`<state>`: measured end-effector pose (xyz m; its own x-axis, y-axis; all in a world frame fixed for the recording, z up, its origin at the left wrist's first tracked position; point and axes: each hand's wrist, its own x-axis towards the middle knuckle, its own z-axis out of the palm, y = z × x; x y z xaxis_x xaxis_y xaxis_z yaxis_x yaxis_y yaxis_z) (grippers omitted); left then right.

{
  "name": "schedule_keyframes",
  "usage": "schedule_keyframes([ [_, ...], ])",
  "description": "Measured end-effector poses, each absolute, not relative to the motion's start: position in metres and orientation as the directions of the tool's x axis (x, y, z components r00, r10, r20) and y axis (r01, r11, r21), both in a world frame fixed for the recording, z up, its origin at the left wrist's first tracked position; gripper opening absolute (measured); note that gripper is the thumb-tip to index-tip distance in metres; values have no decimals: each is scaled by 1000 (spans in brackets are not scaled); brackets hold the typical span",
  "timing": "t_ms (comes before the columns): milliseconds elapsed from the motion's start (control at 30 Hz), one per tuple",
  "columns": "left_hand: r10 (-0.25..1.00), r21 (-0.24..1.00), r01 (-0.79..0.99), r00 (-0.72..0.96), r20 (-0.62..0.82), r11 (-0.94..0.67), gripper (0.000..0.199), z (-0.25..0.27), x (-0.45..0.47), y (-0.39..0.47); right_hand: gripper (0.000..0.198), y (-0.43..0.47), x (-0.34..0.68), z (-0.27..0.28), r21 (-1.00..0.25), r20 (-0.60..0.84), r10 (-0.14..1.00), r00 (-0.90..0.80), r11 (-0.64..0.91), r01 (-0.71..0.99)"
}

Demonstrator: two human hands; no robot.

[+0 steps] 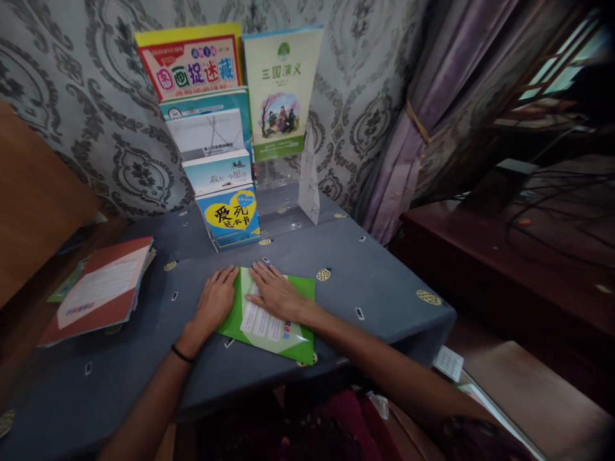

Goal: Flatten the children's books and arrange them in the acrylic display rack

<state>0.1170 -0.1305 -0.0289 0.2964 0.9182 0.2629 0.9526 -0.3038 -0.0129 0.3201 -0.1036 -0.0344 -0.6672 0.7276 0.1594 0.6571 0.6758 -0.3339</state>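
Note:
A thin green book (302, 342) with a pale panel of print lies closed and flat near the front edge of the table. My left hand (217, 298) rests along its left edge, fingers stretched out and pointing away from me. Across the upper part of the cover lies my right hand (276, 291), palm down with the fingers spread. Neither hand is wrapped around anything. Behind the book stands a clear tiered rack (310, 176). Its left column holds several books, with a blue book with a yellow heart (230, 218) lowest; a cream and green book (283, 96) stands upper right.
A stack of books with a red-brown cover (98, 288) lies on the left of the grey tablecloth (384, 288). A wooden panel (38, 198) borders the left side. Patterned wall covering and a purple curtain (398, 153) are behind; dark furniture with cables (542, 224) stands right.

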Motion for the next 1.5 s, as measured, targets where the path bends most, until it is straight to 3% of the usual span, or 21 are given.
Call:
schedule_keyframes([
  [267, 915, 9, 952, 291, 278, -306, 50, -29, 117, -131, 74, -101, 341, -34, -378, 173, 736, -654, 663, 646],
  [700, 918, 20, 950, 294, 264, -310, 50, -29, 116, -128, 66, -95, 377, -36, -332, 199, 793, -575, 607, 722],
  [900, 902, -40, 945, 321, 290, -324, 46, -19, 127, -137, 67, -94, 379, -41, -331, 191, 796, -575, 603, 726],
  [1100, 793, 115, 795, 558, 247, -595, 42, -20, 170, -150, 59, -91, 381, -44, -350, 243, 793, -559, 609, 712],
  [1267, 794, 173, 778, 573, 203, -605, 45, -31, 181, -150, 61, -126, 378, -38, -300, 301, 752, -587, 659, 690],
  [1367, 788, 183, 768, 577, 218, -613, 45, -33, 179, -150, 71, -157, 375, -42, -293, 326, 696, -640, 718, 631],
  [1500, 784, 180, 768, 571, 243, -615, 43, -33, 178, -151, 82, -179, 371, -50, -303, 328, 707, -627, 707, 639],
])
